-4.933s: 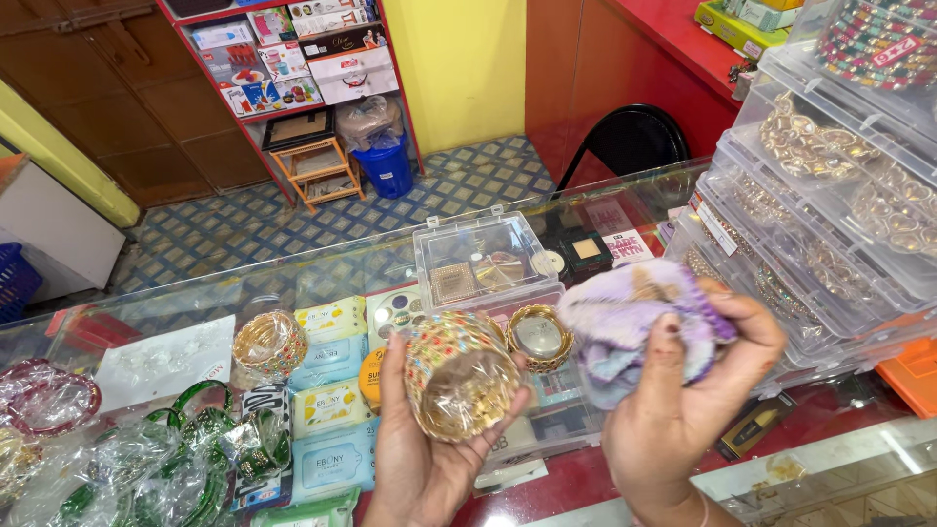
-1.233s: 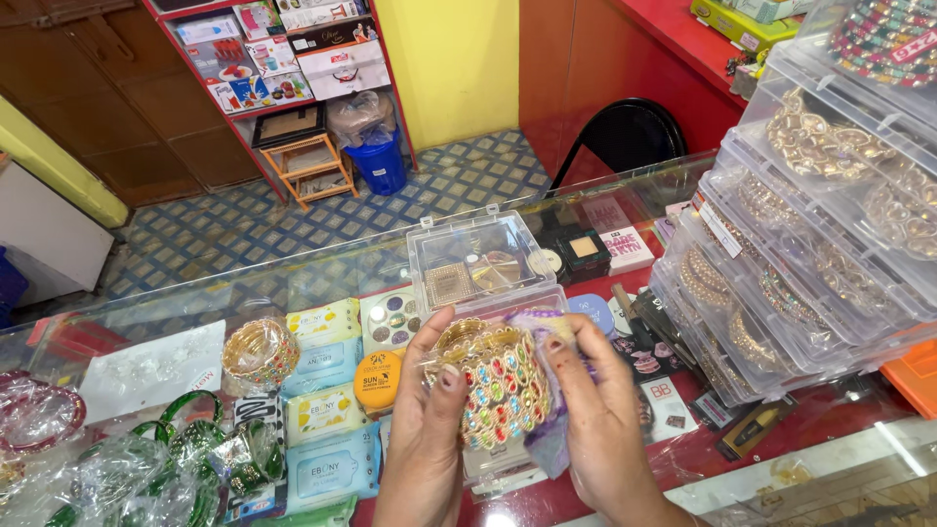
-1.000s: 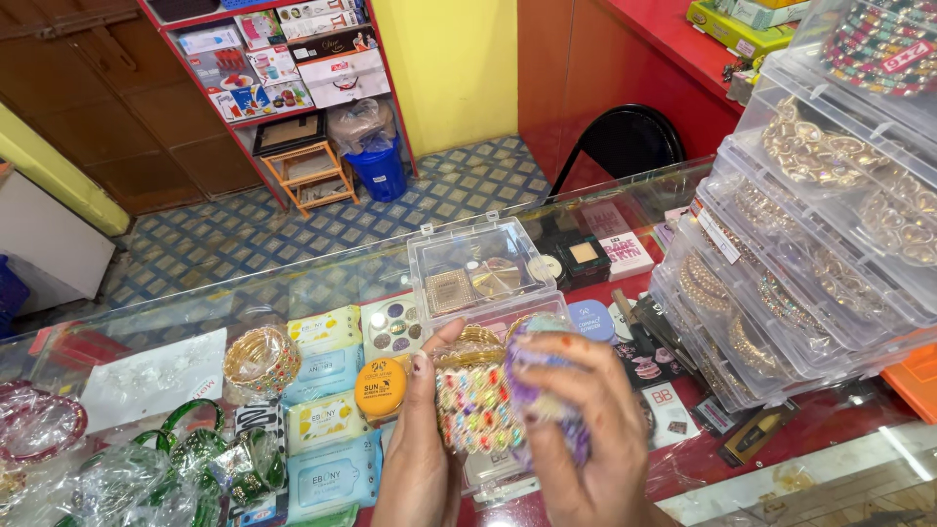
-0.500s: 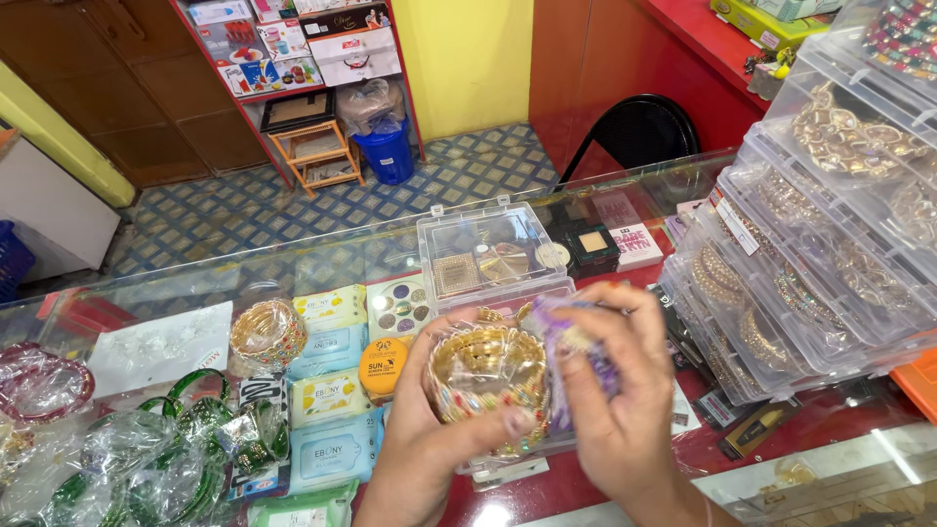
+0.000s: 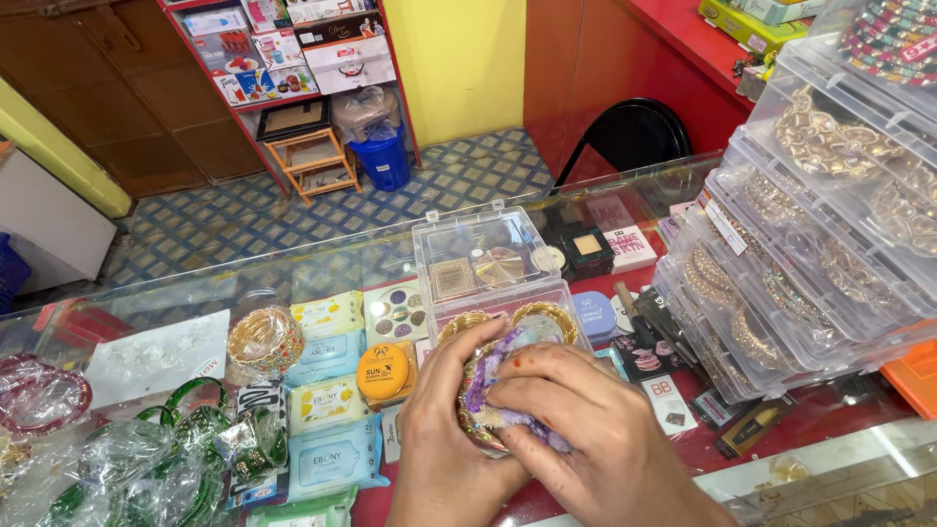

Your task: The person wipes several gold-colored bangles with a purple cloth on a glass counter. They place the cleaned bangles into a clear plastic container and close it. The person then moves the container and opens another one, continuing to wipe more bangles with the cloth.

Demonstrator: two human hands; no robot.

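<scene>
My left hand (image 5: 444, 429) grips a stack of gold, multicoloured bangles (image 5: 476, 405) just above the glass counter (image 5: 547, 263). My right hand (image 5: 586, 429) presses a lilac cloth (image 5: 509, 359) against the stack and covers most of it. Directly behind the hands, two gold bangles (image 5: 542, 317) lie in an open clear plastic box (image 5: 488, 256).
Another gold bangle stack (image 5: 265, 340) stands at the left, with green bangles in plastic wrap (image 5: 146, 464) nearer me. Cosmetic packets (image 5: 327, 410) show under the glass. Stacked clear boxes of jewellery (image 5: 830, 224) fill the right. A black chair (image 5: 625, 137) stands beyond the counter.
The bangle stack has turned in my left hand. My right hand brought the lilac cloth from beside the stack onto it and now covers it. The view has tilted down slightly.
</scene>
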